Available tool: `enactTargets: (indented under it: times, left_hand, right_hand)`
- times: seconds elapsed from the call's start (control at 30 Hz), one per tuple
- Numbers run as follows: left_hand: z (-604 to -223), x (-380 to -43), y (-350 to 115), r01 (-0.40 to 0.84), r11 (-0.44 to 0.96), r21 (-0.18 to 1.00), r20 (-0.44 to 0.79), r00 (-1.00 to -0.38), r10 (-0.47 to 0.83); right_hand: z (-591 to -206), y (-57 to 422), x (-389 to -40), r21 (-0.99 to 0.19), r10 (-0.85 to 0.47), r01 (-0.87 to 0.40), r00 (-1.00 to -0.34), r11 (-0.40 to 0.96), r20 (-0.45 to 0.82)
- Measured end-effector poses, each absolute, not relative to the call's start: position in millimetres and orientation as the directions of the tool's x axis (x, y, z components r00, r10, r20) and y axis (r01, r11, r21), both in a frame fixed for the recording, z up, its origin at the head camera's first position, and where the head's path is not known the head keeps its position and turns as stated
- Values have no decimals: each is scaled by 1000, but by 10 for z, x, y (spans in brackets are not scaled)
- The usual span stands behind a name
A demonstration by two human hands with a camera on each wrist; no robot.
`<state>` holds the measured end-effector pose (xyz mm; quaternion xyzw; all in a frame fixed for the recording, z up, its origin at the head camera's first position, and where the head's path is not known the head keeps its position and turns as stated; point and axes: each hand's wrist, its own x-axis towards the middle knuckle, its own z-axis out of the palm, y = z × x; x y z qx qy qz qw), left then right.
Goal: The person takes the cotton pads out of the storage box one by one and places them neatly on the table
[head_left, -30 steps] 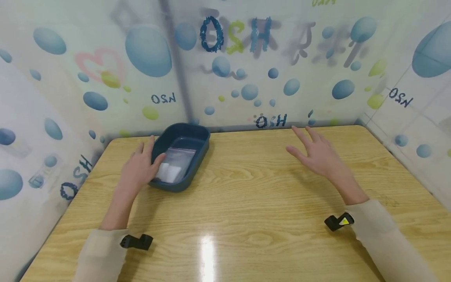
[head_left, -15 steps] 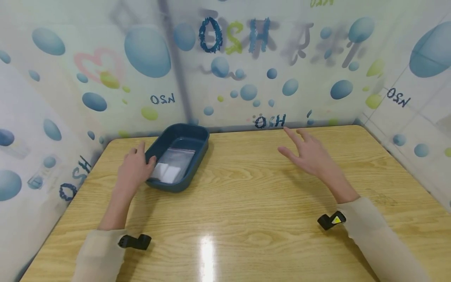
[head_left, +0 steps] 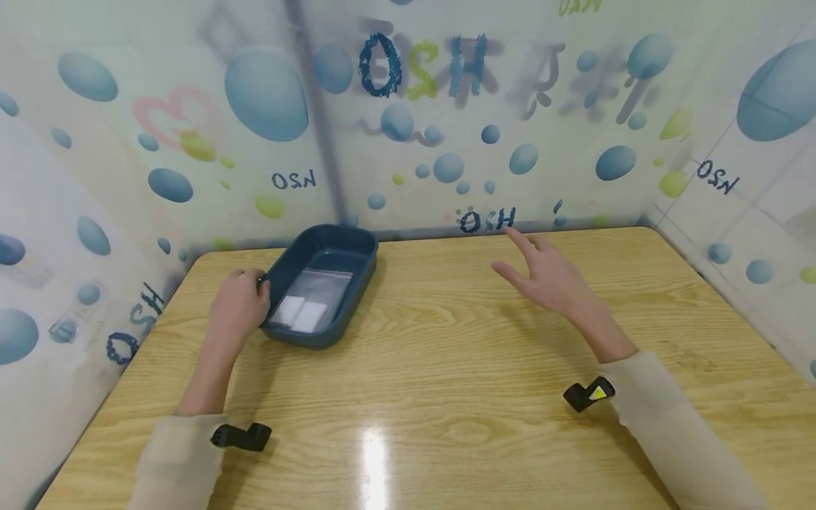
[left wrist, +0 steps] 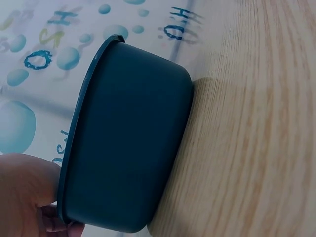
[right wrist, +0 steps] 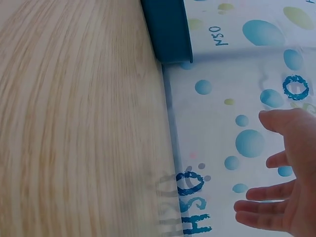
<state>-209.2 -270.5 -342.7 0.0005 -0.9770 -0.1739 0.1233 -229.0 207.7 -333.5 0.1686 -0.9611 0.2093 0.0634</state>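
Observation:
A dark blue plastic basin [head_left: 347, 317] stands at the back left of the wooden table. Inside it lie a clear zip bag [head_left: 326, 285] and two white pieces [head_left: 309, 316], perhaps within the bag. My left hand [head_left: 239, 306] grips the basin's left rim, thumb on the inner side and fingers curled outside. In the left wrist view the hand [left wrist: 29, 195] pinches the rim at one end of the basin [left wrist: 126, 133]. My right hand [head_left: 553, 278] hovers above the table to the right, fingers spread and holding nothing; the right wrist view shows this hand [right wrist: 289, 173] apart from the basin [right wrist: 168, 29].
Behind and beside the wooden table [head_left: 446, 368] stand walls [head_left: 446, 127] covered with printed bubbles and letters. Black wrist cameras sit on both sleeves, one on the left [head_left: 242, 437] and one on the right [head_left: 588, 394].
My left hand has come down onto the basin's left rim and its fingers have curled round it. My right hand has drifted left, still spread. The basin has hardly moved.

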Motion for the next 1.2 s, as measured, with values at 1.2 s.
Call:
enactTargets:
  times: [1.2]
  left_hand:
    - [-3401,-2163,-2686,185,842,506,232,-970,74]
  right_hand:
    - [-3290,1593,-2363,-605,-371,-434,-898,668,234]
